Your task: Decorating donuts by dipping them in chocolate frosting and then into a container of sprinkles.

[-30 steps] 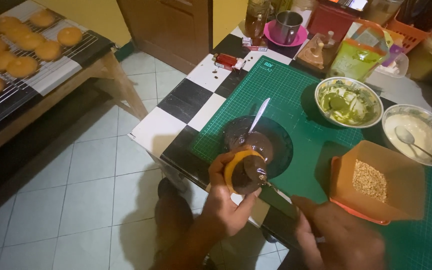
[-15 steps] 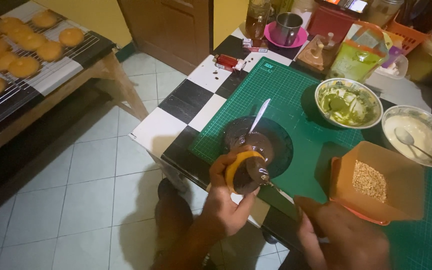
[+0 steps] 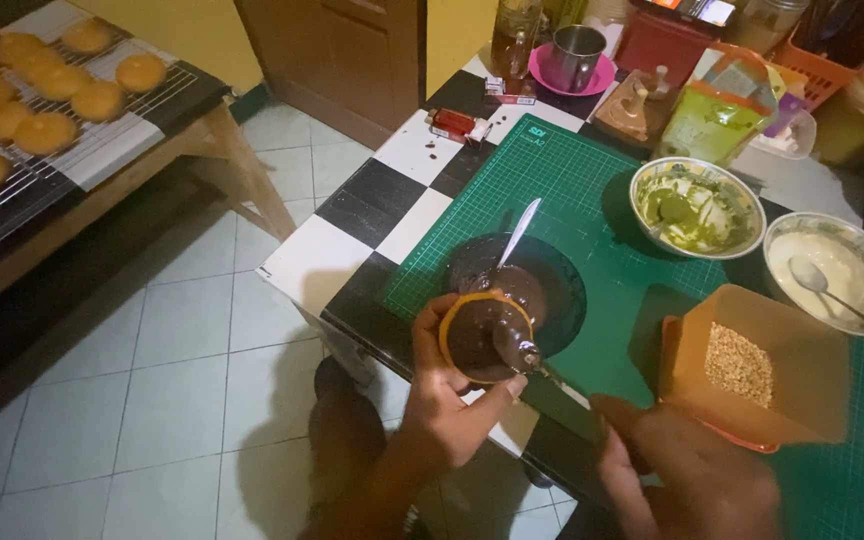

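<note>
1. The left hand [image 3: 452, 410] grips a round pastry [image 3: 485, 337] coated in chocolate.
2. The right hand [image 3: 692, 480], at four o'clock, holds a spoon [image 3: 517, 345] on it.
3. A dark bowl [image 3: 527, 285] sits at twelve o'clock.

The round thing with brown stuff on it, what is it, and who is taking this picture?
The camera sits on a person's head and looks down, so you see their own two hands. The left hand holds a round golden bun covered in dark brown glaze. The right hand holds a spoon that touches the glaze. Behind it is a dark bowl of the same brown glaze on a green mat. Nearby stand a bowl of green glaze, a bowl of white glaze and an orange tub of crumbs. More plain buns rest on a rack at the left.
</note>
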